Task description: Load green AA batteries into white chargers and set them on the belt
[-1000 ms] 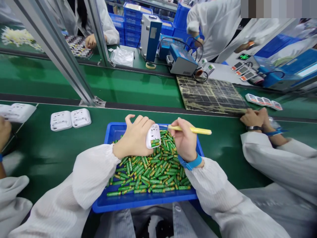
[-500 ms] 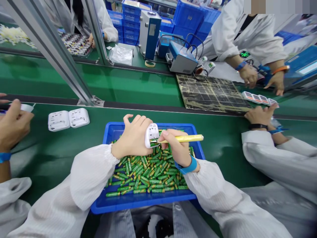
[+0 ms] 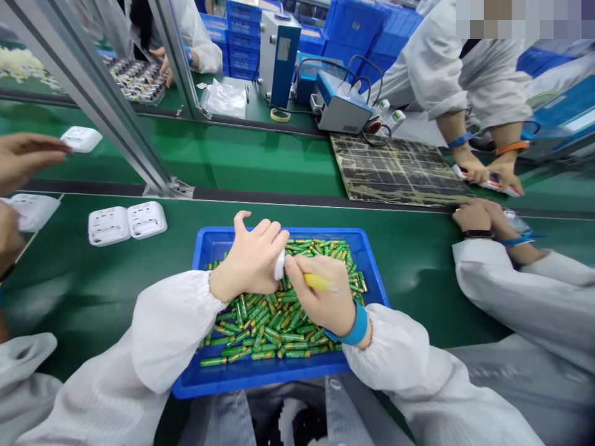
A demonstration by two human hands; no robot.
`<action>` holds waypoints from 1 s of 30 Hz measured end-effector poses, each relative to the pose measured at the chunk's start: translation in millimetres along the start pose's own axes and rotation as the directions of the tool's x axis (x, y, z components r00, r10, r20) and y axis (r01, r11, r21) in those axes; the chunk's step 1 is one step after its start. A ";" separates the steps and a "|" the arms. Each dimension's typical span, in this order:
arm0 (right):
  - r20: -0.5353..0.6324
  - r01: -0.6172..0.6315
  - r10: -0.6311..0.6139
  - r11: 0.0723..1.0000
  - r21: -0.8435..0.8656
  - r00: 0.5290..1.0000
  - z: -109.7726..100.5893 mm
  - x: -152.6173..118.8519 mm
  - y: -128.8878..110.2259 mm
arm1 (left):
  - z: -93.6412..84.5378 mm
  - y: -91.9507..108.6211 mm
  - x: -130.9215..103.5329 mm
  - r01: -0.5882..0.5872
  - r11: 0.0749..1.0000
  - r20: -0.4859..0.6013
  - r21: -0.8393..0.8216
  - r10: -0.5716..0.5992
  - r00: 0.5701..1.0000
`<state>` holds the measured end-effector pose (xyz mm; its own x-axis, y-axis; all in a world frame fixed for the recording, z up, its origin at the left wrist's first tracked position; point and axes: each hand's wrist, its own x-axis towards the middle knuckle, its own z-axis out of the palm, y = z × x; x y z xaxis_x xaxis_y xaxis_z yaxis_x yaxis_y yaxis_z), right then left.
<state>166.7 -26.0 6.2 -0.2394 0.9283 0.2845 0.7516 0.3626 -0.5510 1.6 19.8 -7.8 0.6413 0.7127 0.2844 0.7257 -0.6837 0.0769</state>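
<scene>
My left hand [image 3: 251, 257] is closed around a small white device [image 3: 279, 265], seen mostly edge-on between fingers and palm. Close against its right side, my right hand [image 3: 325, 291] grips a yellow-handled tool [image 3: 318, 282]; its tip is hidden and the handle end is blurred. Both hands are above a blue tray [image 3: 279, 373] holding several green and gold batteries [image 3: 260, 337]. Two white devices [image 3: 109, 225] [image 3: 147, 219] lie side by side on the green table, left of the tray.
At the far left, a co-worker's hands [image 3: 28, 158] are near white devices [image 3: 81, 139]. Another person's hands [image 3: 481, 170] work at the right. A dark patterned board [image 3: 400, 170], blue-grey instruments [image 3: 344, 105] and a slanted metal post [image 3: 106, 105] stand beyond the tray.
The white device has turned edge-on in my left hand. My right hand and the tool have shifted slightly left and down, and the handle is foreshortened. At the left, a co-worker's hand now reaches over the belt.
</scene>
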 end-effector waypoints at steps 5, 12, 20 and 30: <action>-0.114 -0.192 0.202 0.977 0.089 0.973 -0.8 11.4 21.8 | -0.1 -1.2 0.2 0.063 0.991 0.007 -0.119 -0.063 0.998; -0.061 -0.233 0.418 0.614 0.755 0.906 -14.8 14.4 20.5 | 0.6 -5.2 2.7 0.158 0.911 -0.033 -0.381 -0.184 0.982; 0.005 -0.238 0.412 0.517 0.822 0.911 -12.5 14.7 23.6 | -0.7 -7.6 0.9 0.142 0.843 -0.088 -0.519 -0.219 0.972; 0.060 -0.256 0.410 0.442 0.860 0.910 -8.5 13.1 23.4 | -3.0 -8.8 1.4 0.138 0.805 -0.119 -0.577 -0.250 0.961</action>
<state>186.3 -6.0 3.7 0.0534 0.9985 -0.0141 -0.1345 -0.0068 -0.9909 -4.7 26.4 -5.2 0.4050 0.8369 0.3682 0.5288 -0.5429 0.6525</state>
